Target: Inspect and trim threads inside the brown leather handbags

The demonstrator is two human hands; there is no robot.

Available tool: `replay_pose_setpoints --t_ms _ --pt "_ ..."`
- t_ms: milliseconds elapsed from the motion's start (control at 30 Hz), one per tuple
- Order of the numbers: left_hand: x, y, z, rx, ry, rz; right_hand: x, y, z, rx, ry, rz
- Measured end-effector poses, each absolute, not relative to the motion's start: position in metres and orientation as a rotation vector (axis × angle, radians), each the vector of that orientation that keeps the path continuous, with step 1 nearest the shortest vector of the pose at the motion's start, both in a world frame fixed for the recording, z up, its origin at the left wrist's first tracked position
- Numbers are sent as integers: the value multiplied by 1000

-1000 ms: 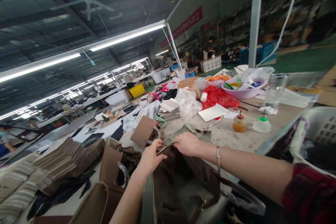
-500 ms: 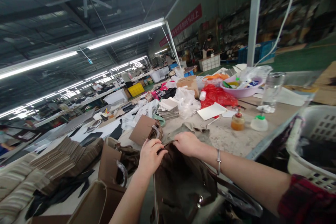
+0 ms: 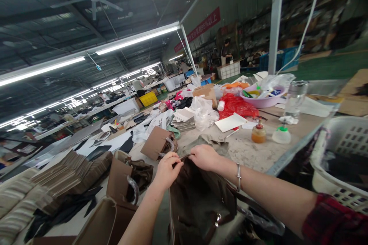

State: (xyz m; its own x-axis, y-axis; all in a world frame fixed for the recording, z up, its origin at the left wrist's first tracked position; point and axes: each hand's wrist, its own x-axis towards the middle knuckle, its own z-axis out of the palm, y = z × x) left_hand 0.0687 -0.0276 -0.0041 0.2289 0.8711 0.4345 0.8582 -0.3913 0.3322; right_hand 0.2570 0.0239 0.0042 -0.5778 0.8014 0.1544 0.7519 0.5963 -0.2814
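Note:
A dark brown bag (image 3: 198,199) lies on the table in front of me, its upper edge pointing away. My left hand (image 3: 167,169) is closed, pinching that upper edge at its left side. My right hand (image 3: 204,157) is closed on the same edge just to the right, a thin bracelet on its wrist. The two hands nearly touch. What lies under the fingers is hidden.
Brown bags with cardboard cards (image 3: 157,142) and stacked brown pieces (image 3: 71,172) lie to the left. Beyond are a glue bottle (image 3: 258,133), a white squeeze bottle (image 3: 281,134), a glass jar (image 3: 294,98), a pink basin (image 3: 263,99). A white basket (image 3: 345,141) stands right.
My hands have drawn closer together on the bag's upper edge, closing the gap between them. The bag has shifted slightly under them.

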Motion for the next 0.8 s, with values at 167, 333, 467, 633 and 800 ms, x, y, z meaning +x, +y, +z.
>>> replay_pose_setpoints --t_ms 167,333,467,633,800 --pt "68 -28 -5 2438 1635 943 264 32 4 -861 -2627 178" --pt "63 -26 -7 2471 1539 980 261 38 4 -609 -2637 58" --pt "60 -27 -8 2451 1498 1052 258 39 1 -645 -2621 -2" --pt "62 -27 -9 2397 1537 1076 259 41 0 -678 -2615 -45" --pt "61 -25 -12 2361 1550 1137 254 43 8 -715 -2546 63"
